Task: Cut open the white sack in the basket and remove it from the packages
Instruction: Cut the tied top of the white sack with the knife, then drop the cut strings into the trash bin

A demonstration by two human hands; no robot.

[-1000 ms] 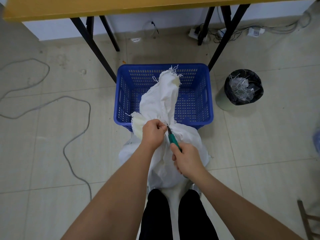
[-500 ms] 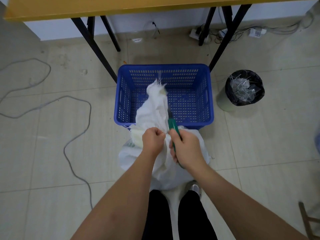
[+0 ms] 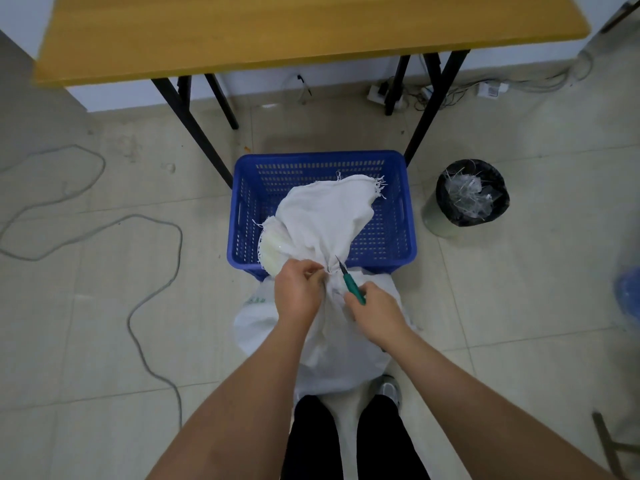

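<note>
A white sack (image 3: 322,216) stands on the floor against the near wall of a blue basket (image 3: 388,237), and its frayed open top flops over into the basket. The neck of the sack is bunched tight. My left hand (image 3: 298,289) pinches the bunched neck from the left. My right hand (image 3: 375,311) holds a green-handled knife (image 3: 351,285) with its thin blade pointing up at the neck. The sack's bulging lower part (image 3: 329,351) hides whatever is inside.
A yellow table (image 3: 294,29) on black legs stands beyond the basket. A black-lined bin (image 3: 471,195) with clear plastic scraps stands to the right. Grey cable (image 3: 152,299) loops over the tiled floor at the left. My legs and a shoe (image 3: 391,389) are just behind the sack.
The sack's top, which had drooped narrow, has spread wide over the basket again. The knife has tilted back down, its blade now at the neck. The camera has tipped up, showing more table.
</note>
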